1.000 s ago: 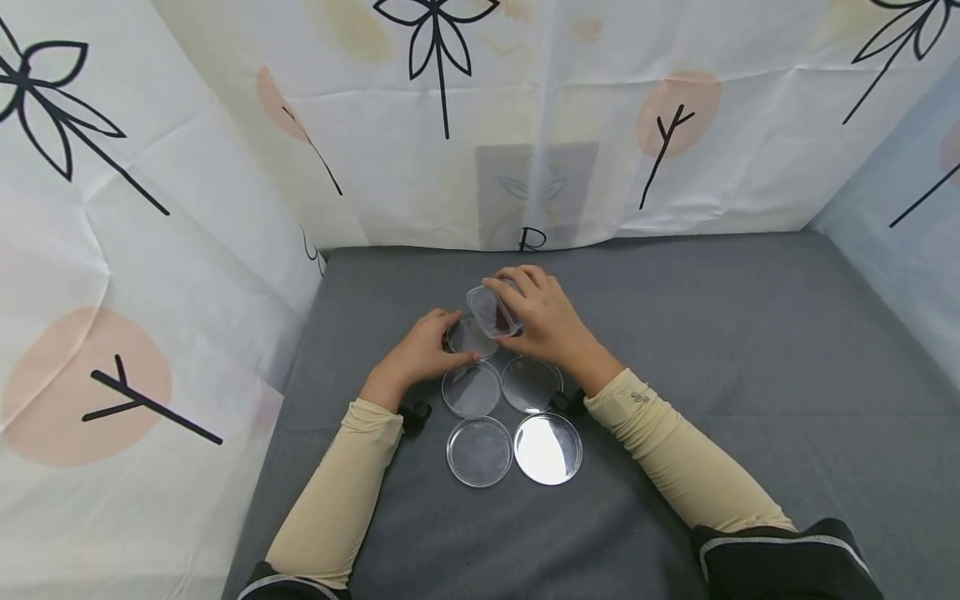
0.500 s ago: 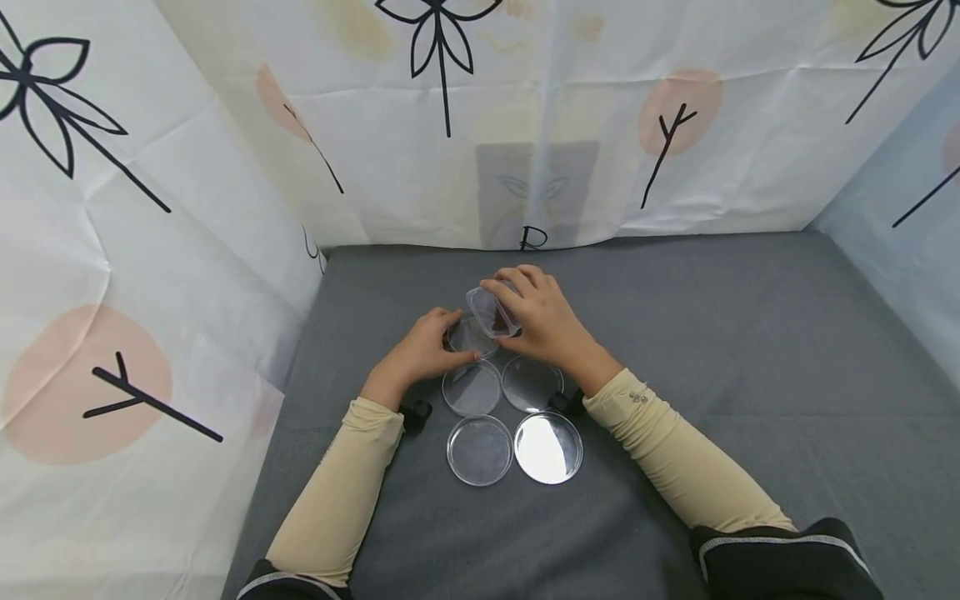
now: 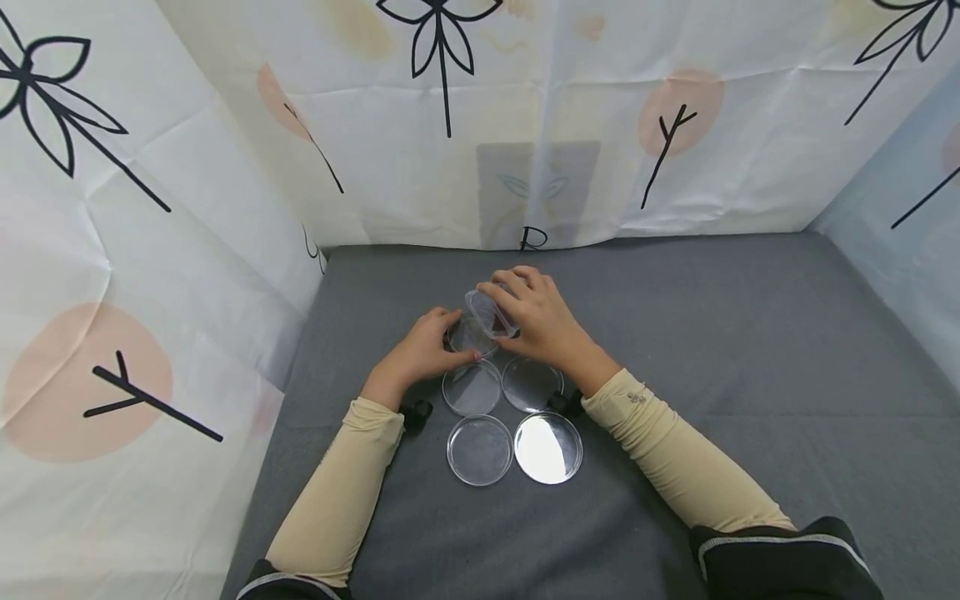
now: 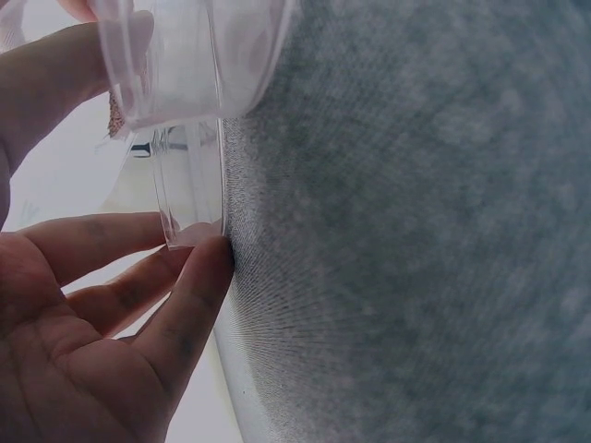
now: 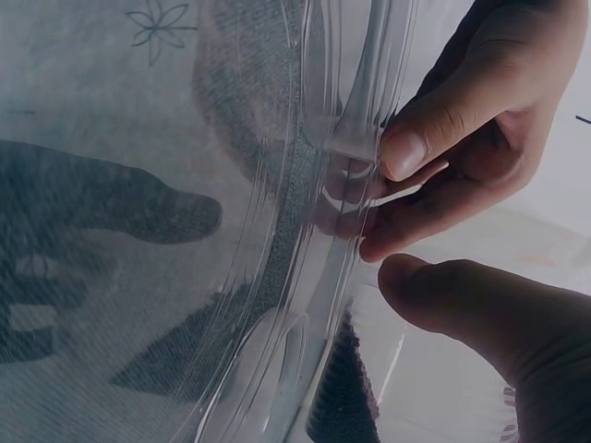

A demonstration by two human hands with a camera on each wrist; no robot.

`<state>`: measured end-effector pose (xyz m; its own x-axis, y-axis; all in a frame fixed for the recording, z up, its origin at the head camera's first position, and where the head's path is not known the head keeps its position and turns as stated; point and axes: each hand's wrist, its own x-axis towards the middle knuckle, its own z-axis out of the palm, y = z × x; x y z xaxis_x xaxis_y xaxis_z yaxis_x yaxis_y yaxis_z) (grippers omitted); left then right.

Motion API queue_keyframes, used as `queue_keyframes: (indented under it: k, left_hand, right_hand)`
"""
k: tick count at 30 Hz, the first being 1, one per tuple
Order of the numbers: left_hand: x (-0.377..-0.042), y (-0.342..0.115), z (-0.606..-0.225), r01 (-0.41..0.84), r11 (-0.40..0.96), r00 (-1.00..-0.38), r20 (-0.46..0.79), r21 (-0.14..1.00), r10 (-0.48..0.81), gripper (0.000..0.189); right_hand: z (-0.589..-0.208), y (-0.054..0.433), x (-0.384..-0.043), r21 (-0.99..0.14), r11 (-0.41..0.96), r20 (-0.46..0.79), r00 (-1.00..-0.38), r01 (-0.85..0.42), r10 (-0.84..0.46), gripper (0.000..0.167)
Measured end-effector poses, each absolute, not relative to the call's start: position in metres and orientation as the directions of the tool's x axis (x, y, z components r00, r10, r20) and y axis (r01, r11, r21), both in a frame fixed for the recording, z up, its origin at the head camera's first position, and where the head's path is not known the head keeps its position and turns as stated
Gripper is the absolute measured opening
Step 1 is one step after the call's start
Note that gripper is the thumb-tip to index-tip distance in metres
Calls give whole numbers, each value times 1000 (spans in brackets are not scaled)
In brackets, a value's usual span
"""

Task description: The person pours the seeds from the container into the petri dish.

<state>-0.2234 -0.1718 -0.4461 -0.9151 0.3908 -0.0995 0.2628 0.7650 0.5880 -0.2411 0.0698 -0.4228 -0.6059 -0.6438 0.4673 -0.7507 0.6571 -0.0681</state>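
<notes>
My left hand (image 3: 422,348) reaches round a clear petri dish (image 3: 469,337) at the far end of a group. Its fingers and thumb hold the rim, and fingertips touch the dish wall (image 4: 192,189) in the left wrist view. My right hand (image 3: 542,321) grips a small clear plastic container (image 3: 484,308) tilted low over that dish. Dark brown granular material (image 5: 343,392) shows in the right wrist view, close by the clear plastic. Whether any of it lies in the dish is hidden.
Several more round clear dishes, among them one dish (image 3: 480,451) and a bright reflecting dish (image 3: 548,448), lie nearer the person on the grey cloth (image 3: 720,358). A white patterned curtain (image 3: 420,183) stands behind and at the sides.
The container has shifted very slightly to the left and tilted a touch with my right hand. My left hand and the dishes stay where they were.
</notes>
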Motion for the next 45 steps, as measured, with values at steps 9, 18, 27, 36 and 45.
queue_keyframes:
  k: [9,18,27,36,45]
  left_hand:
    - [-219,-171,-444,269,761,-909,-105,590,403,89]
    - [-220,-172,-446,270,753,-911,-95,600,402,87]
    - [-221,-172,-447,262,747,-912,-97,611,399,89]
    - [-221,-173,-447,270,749,-912,-89,606,400,89]
    - [-222,-173,-447,266,754,-915,-89,600,394,90]
  right_hand:
    - [-427,68,-239,-56,656,473,-599,-753,-646,85]
    - [-429,68,-239,-47,651,488,-586,-758,-647,85]
    - [-427,66,-237,-48,652,482,-590,-756,-648,85]
    - [-427,64,-238,-33,652,487,-582,-757,-651,86]
    - [-427,64,-238,-13,642,503,-560,-767,-658,86]
